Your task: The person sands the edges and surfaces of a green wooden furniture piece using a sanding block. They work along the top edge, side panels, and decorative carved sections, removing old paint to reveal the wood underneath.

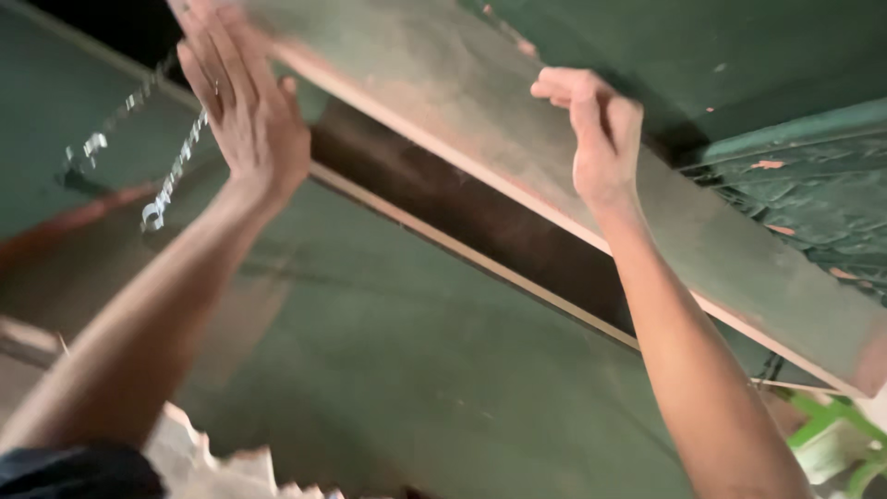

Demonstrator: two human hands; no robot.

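The long green-faced board [517, 157] is up off the surface, tilted across the view above a dark gap; the left hand [245, 111] lies flat and open against its upper end, fingers spread; the right hand [596, 139] curls closed over its top edge; a metal chain [171, 176] hangs beside the left wrist; the board looks raised but not yet settled anywhere.

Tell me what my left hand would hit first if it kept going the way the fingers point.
The left hand lies flat with fingers pointing up and away, already at the green board. Going on, it would probably slide along that board's face; the picture's edge cuts off anything beyond.
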